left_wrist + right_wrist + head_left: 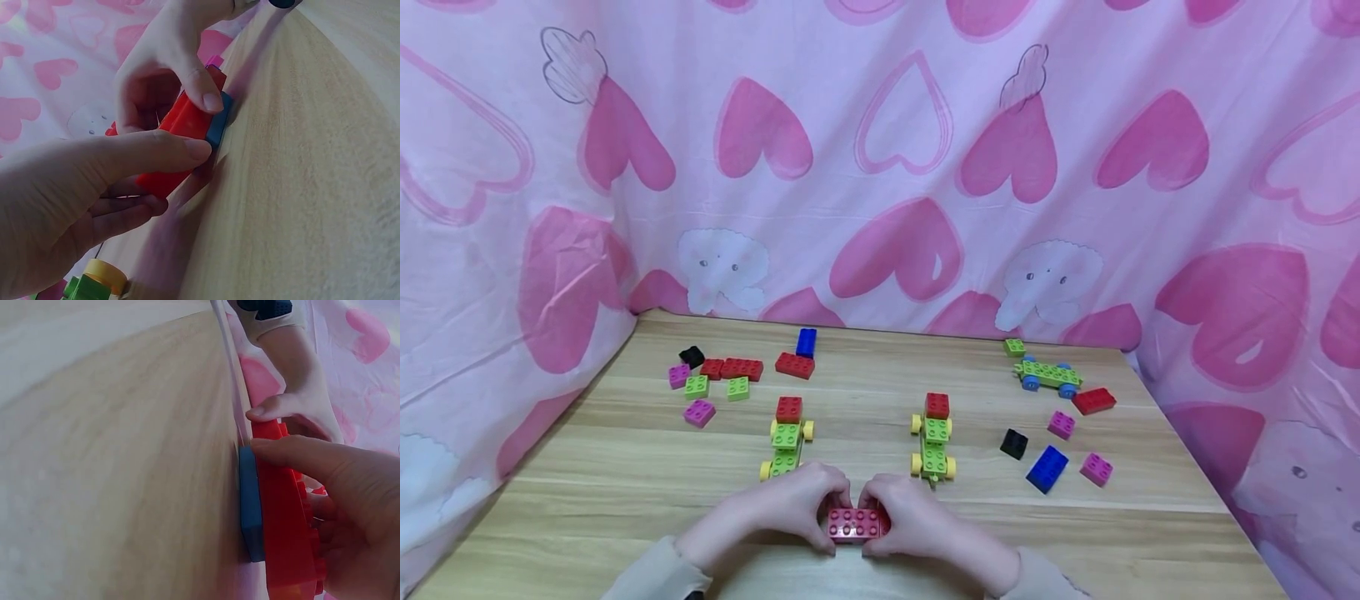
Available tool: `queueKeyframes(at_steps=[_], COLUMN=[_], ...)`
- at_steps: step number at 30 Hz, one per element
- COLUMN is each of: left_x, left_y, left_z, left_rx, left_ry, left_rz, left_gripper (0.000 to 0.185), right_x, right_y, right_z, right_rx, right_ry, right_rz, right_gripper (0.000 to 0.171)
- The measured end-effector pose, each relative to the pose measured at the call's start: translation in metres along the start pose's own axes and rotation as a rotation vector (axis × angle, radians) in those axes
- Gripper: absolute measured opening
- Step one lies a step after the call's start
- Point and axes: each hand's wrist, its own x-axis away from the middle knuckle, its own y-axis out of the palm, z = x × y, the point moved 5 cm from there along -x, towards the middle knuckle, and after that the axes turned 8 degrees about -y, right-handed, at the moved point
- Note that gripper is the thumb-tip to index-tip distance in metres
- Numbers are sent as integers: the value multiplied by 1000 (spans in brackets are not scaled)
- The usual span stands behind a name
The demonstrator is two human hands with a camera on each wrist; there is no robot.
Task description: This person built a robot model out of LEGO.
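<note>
Both hands grip a long red brick (853, 525) low over the near middle of the table. My left hand (805, 504) pinches its left end, thumb on the near side. At the right end my right hand (906, 517) holds it the same way. Under the red brick sits a blue brick (219, 120), also seen as a blue brick (251, 506) in the right wrist view. Just beyond the hands stand two green wheeled bases with yellow wheels, the left base (786, 461) partly hidden by my left hand and the right base (935, 458) beside my right.
Loose bricks lie at the far left, among them a red brick (742, 369) and a pink brick (700, 413). On the right are a blue brick (1047, 469), a black brick (1014, 443) and a green base with blue wheels (1049, 377). A heart-patterned curtain (895, 250) hangs behind.
</note>
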Motion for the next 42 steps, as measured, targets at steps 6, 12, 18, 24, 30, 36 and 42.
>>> queueKeyframes(at_steps=[6,12,18,24,30,36,42], left_x=[0,2,6,10,12,13,15], left_y=[-3,-16,-35,-59,-77,-92,-104], left_z=[2,8,11,16,14,13,7], left_rx=[9,-8,-31,-60,-70,-20,-15], left_ry=[16,58,74,133,148,121,119], left_rz=[7,42,106,234,313,347,433], left_gripper=[35,30,30,32,34,33,36], right_x=[-1,-4,-10,-20,-30,-42,-52], right_y=[-2,-11,-24,-40,-53,-62,-72], right_z=[0,1,2,-1,-1,2,3], right_rx=[-50,-117,-169,-163,-144,-162,-132], right_ry=[34,55,62,27,20,53,7], right_rz=[2,29,77,184,269,321,388], right_gripper=[38,33,30,31,34,37,33])
